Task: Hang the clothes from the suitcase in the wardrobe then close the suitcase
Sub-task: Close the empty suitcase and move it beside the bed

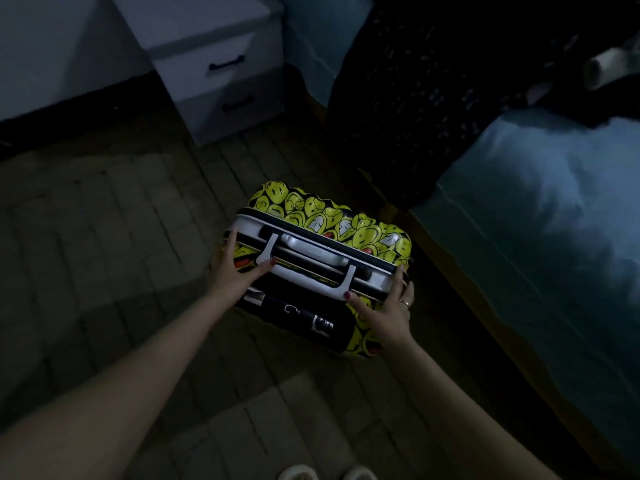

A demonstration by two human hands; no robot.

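Note:
A closed suitcase [332,220], yellow with a smiley-face print and a white top frame with a handle [311,258], stands on the tiled floor in the middle of the dim room. My left hand [233,268] grips its left top corner, fingers over the edge and thumb on the frame. At the right top corner, my right hand [388,313], with a ring, holds the suitcase the same way. No clothes and no wardrobe are visible.
A bed with a blue sheet [540,209] and a dark speckled cover [415,98] lies close on the right of the suitcase. A white two-drawer nightstand [221,71] stands at the back left. My slippers [325,474] show at the bottom edge.

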